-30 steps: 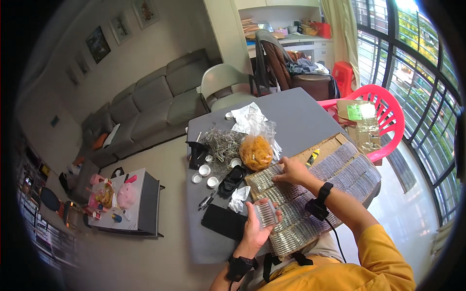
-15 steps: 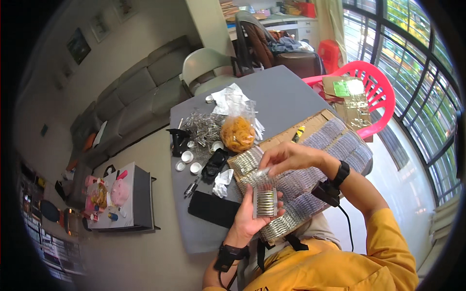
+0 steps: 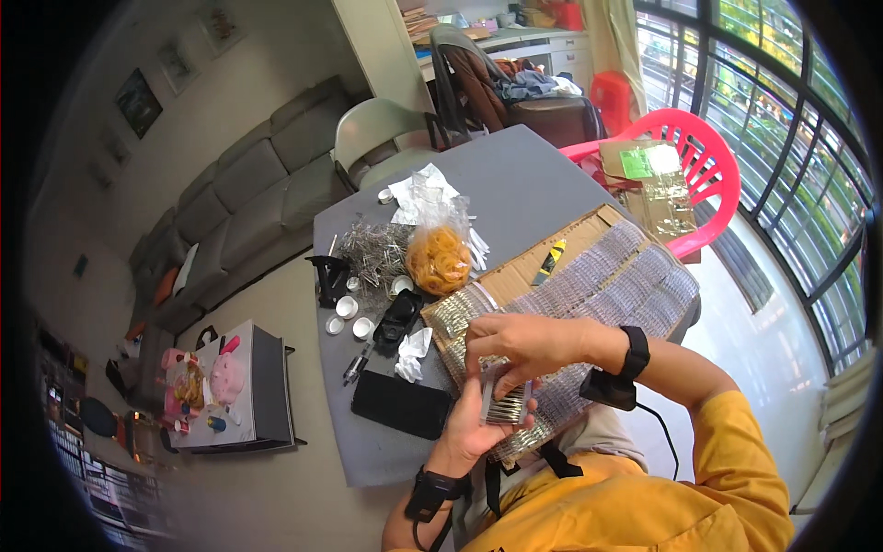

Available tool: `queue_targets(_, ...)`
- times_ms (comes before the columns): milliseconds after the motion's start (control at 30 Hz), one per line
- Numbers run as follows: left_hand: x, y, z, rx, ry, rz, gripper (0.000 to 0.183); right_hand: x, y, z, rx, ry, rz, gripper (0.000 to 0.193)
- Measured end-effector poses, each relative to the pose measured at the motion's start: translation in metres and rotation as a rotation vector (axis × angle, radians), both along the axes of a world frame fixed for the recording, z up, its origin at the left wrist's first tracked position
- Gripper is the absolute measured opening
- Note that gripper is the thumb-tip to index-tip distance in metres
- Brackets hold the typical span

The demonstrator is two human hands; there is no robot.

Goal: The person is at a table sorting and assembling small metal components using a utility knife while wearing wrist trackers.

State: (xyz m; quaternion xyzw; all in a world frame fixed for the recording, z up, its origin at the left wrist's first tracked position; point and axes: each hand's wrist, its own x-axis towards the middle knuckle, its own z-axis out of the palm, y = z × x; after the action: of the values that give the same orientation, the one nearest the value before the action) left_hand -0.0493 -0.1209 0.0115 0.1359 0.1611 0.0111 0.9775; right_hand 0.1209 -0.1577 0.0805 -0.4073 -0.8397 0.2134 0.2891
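A small clear packet (image 3: 506, 410) with a row of slim silvery metal pieces rests in my left hand (image 3: 463, 431), its fingers closed around it from below. My right hand (image 3: 526, 346) is bent over the packet's upper end, with its fingertips pressed on it beside my left thumb. The right fingers partly hide that end. Under and beyond my hands, a cardboard sheet (image 3: 589, 232) carries many rows of similar shiny strips (image 3: 635, 299). A yellow and black tool (image 3: 549, 262) lies on the bare cardboard.
On the grey table (image 3: 515, 175) stand a clear bag of orange bands (image 3: 438, 260), a heap of thin metal pieces (image 3: 372, 250), small white caps (image 3: 363, 328), crumpled tissue (image 3: 413, 355) and a flat black object (image 3: 401, 405). A pink chair (image 3: 717, 166) stands at the far right.
My right hand has come down and left from above the packet, and its fingers now press on the packet's upper end. The view has shifted slightly.
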Motion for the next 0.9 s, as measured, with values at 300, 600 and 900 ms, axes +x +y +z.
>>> queue_targets(300, -0.01, 0.014, -0.005, 0.037, -0.019, 0.252, 0.053, 0.038, 0.059, -0.069, -0.229, -0.066, -0.902, 0.058)
queue_targets(600, -0.016, 0.018, -0.004, 0.081, -0.03, 0.367, 0.049, 0.063, 0.071, -0.087, -0.542, 0.496, -0.793, 0.039)
queue_targets(900, 0.004, 0.015, -0.005, 0.203, 0.007, 0.573, 0.05, -0.002, 0.0, -0.021, -0.445, 0.946, -0.554, 0.06)
